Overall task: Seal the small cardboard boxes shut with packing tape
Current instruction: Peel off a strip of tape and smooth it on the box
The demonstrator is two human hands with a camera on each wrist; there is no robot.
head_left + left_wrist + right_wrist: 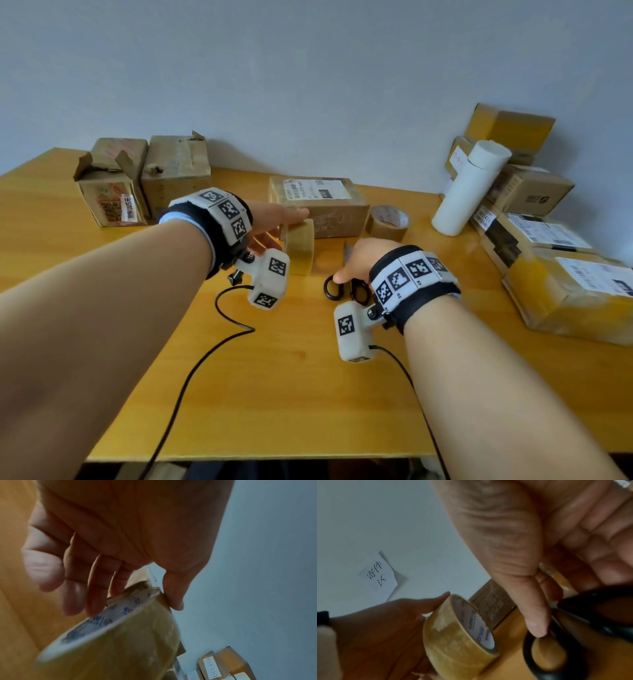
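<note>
A roll of clear-brown packing tape (pixel 301 250) (pixel 120 642) (pixel 458 642) stands on its edge on the yellow table (pixel 291 394). My left hand (pixel 275 224) holds it, thumb over the top rim and fingers against its left side and core. Just behind it lies a small closed cardboard box (pixel 329 214) with a white shipping label. To the right, black-handled scissors (pixel 334 289) (pixel 527 651) lie flat on the table. My right hand (pixel 359 257) is on them, with the thumb tip on one handle ring and the fingers curled over the other.
A second tape roll (pixel 387 224) sits right of the labelled box. Two worn boxes (pixel 113 185) (pixel 174 168) stand at the back left. A white cylinder (pixel 469 188) leans on a stack of parcels (pixel 565 284) at the right. Black cables (pixel 191 373) trail over the front edge.
</note>
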